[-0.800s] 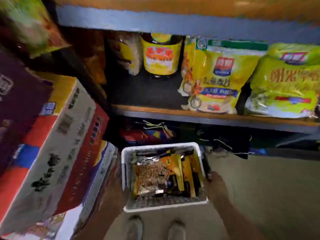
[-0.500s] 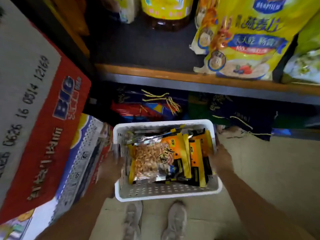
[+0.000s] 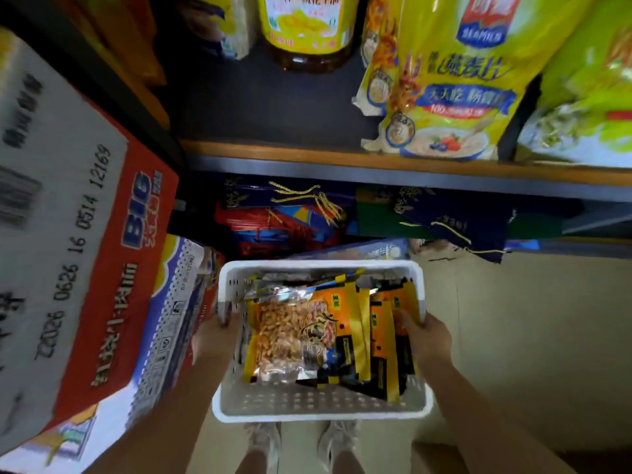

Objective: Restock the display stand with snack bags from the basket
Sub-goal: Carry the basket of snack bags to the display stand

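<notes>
A white perforated basket (image 3: 318, 401) hangs in front of me above my shoes, carried by both hands. My left hand (image 3: 213, 336) grips its left rim. My right hand (image 3: 425, 336) grips the right rim, fingers curled over the edge and touching the bags inside. Several orange and yellow snack bags (image 3: 345, 333) lie in the basket; the front one has a clear window showing peanuts (image 3: 278, 336). The shelf (image 3: 342, 159) with a wooden edge runs across the view beyond the basket.
Stacked cardboard cartons (image 3: 85, 251) crowd the left side, close to my left arm. On the shelf stand an oil bottle (image 3: 306, 29), a yellow oat bag (image 3: 444, 80) and a green bag (image 3: 581, 97). Dark gift bags (image 3: 307, 213) lie under the shelf. Beige floor (image 3: 530, 319) extends to the right.
My view has tilted down and come closer to the shelf. The basket now sits lower and larger in view, both hands still gripping its rims.
</notes>
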Available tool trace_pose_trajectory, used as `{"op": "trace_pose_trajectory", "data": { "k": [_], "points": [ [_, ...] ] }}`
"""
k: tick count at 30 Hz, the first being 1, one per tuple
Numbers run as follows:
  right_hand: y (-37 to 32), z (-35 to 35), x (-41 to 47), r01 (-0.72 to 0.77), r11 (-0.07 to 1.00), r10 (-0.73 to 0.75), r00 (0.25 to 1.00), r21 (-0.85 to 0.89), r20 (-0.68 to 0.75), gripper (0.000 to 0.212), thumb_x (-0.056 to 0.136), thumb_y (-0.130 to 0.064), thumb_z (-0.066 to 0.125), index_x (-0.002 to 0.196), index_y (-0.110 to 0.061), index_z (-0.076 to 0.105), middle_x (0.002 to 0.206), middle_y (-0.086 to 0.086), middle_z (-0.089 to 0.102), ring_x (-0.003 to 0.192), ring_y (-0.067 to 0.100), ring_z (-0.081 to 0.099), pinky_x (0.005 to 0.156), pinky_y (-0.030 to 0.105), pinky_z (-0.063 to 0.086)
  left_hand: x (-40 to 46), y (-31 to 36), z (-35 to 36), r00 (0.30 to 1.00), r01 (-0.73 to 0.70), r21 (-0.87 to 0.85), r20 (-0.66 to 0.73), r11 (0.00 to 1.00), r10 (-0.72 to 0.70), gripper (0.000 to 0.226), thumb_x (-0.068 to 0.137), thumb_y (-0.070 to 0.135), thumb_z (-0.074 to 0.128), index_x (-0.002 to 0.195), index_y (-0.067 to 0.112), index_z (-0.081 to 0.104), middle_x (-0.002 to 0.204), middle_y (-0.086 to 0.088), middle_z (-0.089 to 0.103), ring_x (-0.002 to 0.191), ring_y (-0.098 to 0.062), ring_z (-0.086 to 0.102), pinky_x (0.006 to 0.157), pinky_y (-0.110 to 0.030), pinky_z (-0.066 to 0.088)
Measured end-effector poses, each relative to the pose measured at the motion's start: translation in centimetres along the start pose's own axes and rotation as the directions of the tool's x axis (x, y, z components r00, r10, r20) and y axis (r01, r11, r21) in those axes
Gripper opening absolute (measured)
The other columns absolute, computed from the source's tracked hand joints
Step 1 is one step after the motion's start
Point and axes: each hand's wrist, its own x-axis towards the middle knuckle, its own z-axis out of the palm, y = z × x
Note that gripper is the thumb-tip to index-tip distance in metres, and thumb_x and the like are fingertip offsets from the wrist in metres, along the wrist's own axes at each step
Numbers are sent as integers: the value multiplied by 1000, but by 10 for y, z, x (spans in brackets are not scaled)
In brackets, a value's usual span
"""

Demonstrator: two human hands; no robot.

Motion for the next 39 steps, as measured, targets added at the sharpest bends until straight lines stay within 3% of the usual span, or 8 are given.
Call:
{"op": "trace_pose_trajectory", "data": {
  "k": [5,10,16,24,27,32,37,39],
  "points": [
    [22,-67,-86,-74,997,74,997,19,-14,40,87,-40,59,78,-2,64,70,16,67,64,30,62,60,38,50,-64,12,-50,987,-120,96,122,988,108,50,80,42,56,103,-3,57,78,-32,66,66,-41,65,59,-41,53],
    [40,-142,-163,-135,976,147,987,171,-63,36,90,-34,55,76,-1,61,71,17,64,62,27,59,56,33,45,-140,55,-84,941,-262,55,236,963,243,42,86,31,59,51,12,45,47,-13,48,46,-26,49,47,-30,35],
    [81,-217,-199,-206,896,301,933,393,-199,51,96,-44,34,87,-2,62,87,19,64,82,33,58,72,34,42,-197,152,-60,783,-566,149,405,811,472,44,90,22,52,51,13,37,47,-9,41,42,-20,37,44,-27,25],
    [162,-324,-161,-256,747,485,841,613,-240,58,98,-43,27,94,1,63,86,18,65,81,35,62,77,39,51,-306,306,66,596,-788,244,532,565,602,53,90,20,51,43,15,28,40,-3,26,35,-19,24,42,-28,21],
    [194,-382,-135,-321,760,524,817,566,-240,46,100,-27,30,120,7,53,103,19,63,96,34,60,87,38,51,-357,367,125,542,-826,238,584,511,604,53,88,17,53,40,16,29,38,-2,28,35,-19,25,46,-30,25],
    [243,-484,-86,-275,644,619,735,714,-275,39,98,-22,39,101,10,62,97,25,64,91,38,61,76,34,45,-446,464,218,435,-884,205,686,420,583,33,85,20,55,53,20,46,54,0,46,49,-17,42,60,-34,41],
    [276,-578,-20,-278,521,705,673,807,-224,34,95,-19,45,96,10,63,72,18,57,66,30,54,52,29,39,-500,554,334,298,-944,137,745,301,596,42,83,17,54,48,15,31,45,-5,29,43,-20,28,51,-32,22],
    [287,-613,8,-276,468,738,645,840,-200,33,93,-21,49,97,8,63,70,14,57,69,29,54,57,30,41,-523,592,383,256,-959,120,750,255,610,40,83,15,54,50,13,31,48,-8,29,46,-20,30,52,-32,21]
  ]
}}
